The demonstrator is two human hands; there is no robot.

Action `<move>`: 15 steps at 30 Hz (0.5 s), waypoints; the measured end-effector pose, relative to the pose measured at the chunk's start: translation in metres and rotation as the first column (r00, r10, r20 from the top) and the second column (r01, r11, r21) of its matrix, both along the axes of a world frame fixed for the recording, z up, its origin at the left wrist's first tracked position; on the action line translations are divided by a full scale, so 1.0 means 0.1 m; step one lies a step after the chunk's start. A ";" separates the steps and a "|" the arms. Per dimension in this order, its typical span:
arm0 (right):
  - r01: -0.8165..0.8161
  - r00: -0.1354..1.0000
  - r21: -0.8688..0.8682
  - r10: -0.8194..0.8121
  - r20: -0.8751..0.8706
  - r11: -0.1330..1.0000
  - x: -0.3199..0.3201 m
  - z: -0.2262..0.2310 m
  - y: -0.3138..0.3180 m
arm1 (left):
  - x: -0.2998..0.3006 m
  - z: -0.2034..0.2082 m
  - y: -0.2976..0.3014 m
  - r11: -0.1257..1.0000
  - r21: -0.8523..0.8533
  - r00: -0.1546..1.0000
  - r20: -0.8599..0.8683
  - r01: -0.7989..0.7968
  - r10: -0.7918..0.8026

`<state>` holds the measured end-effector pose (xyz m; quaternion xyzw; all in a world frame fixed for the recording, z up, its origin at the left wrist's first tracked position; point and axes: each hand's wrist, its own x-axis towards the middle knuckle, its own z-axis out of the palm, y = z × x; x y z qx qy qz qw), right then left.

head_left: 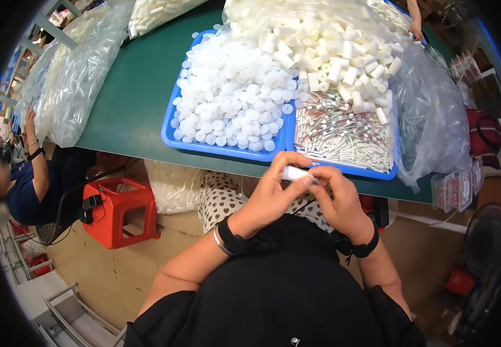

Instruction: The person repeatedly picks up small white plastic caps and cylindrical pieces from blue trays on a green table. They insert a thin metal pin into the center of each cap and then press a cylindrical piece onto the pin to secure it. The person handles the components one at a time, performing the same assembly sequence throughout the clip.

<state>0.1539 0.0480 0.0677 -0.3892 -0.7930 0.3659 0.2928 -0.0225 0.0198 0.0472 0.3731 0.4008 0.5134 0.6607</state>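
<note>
A short white cylinder (294,173) is held just off the table's front edge in my left hand (271,191), its fingers closed round it. My right hand (343,199) is closed in a pinch at the cylinder's right end; what lies between its fingertips is blurred and small. Right beyond my hands, a blue tray (357,172) carries thin white sticks (343,141), some with red and grey strands. Cream-white hollow cylinders (349,63) are heaped behind and partly over them. To the left, a second blue tray (172,139) is piled with translucent white discs (227,92).
Clear plastic bags lie on the green table (132,95), one at the left (80,81) and one at the right (427,110). A red stool (120,211) and a seated person (28,185) are at left. A fan (487,240) stands at right. Another person's hand (416,30) reaches in at far right.
</note>
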 end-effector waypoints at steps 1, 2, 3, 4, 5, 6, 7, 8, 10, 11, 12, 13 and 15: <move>-0.064 0.998 0.046 0.064 -0.004 0.997 -0.01 0.02 0.01 | -0.01 0.03 -0.01 0.998 0.009 0.998 0.023 0.059 -0.060; -0.127 0.992 0.092 0.128 -0.005 0.988 -0.01 0.02 0.01 | -0.01 0.04 -0.02 0.993 0.020 0.992 0.045 0.118 -0.119; -0.151 0.987 0.048 0.153 -0.043 0.987 -0.01 -0.01 0.01 | 0.06 -0.07 -0.03 0.973 0.192 0.992 -0.039 0.128 -0.123; -0.148 0.987 0.023 0.149 -0.059 0.989 -0.02 -0.05 0.00 | 0.06 -0.07 -0.05 0.981 0.119 0.986 0.050 0.154 -0.161; -0.145 0.987 -0.002 0.144 -0.075 0.989 -0.03 -0.09 -0.02 | 0.05 -0.07 -0.06 0.982 0.049 0.971 0.142 0.185 -0.190; -0.141 0.986 -0.027 0.138 -0.091 0.990 -0.05 -0.12 -0.04 | 0.04 -0.07 -0.07 0.975 -0.018 0.949 0.235 0.222 -0.211; -0.122 0.987 -0.037 0.117 -0.109 0.992 -0.08 -0.12 -0.07 | 0.05 -0.08 -0.07 0.981 0.044 0.965 0.174 0.191 -0.196; -0.097 0.990 -0.027 0.093 -0.107 0.995 -0.10 -0.16 -0.09 | 0.05 -0.10 -0.06 0.983 0.022 0.964 0.193 0.185 -0.185; -0.045 0.994 -0.004 0.044 -0.105 0.999 -0.15 -0.25 -0.10 | 0.04 -0.13 -0.04 0.984 -0.020 0.959 0.228 0.175 -0.165; -0.036 0.995 0.034 0.039 -0.093 0.999 -0.18 -0.23 -0.09 | 0.02 -0.11 -0.02 0.979 -0.073 0.952 0.258 0.191 -0.166; -0.026 0.996 0.072 0.032 -0.082 0.997 -0.22 -0.17 -0.06 | 0.02 -0.11 -0.02 0.977 -0.106 0.934 0.327 0.187 -0.143; -0.016 0.997 0.111 0.024 -0.069 0.994 -0.25 -0.13 -0.03 | 0.01 -0.10 -0.02 0.973 -0.137 0.910 0.396 0.187 -0.119; -0.028 0.999 0.256 0.034 -0.019 0.966 -0.24 -0.12 0.03 | -0.01 -0.09 0.01 0.967 -0.137 0.877 0.463 0.214 -0.128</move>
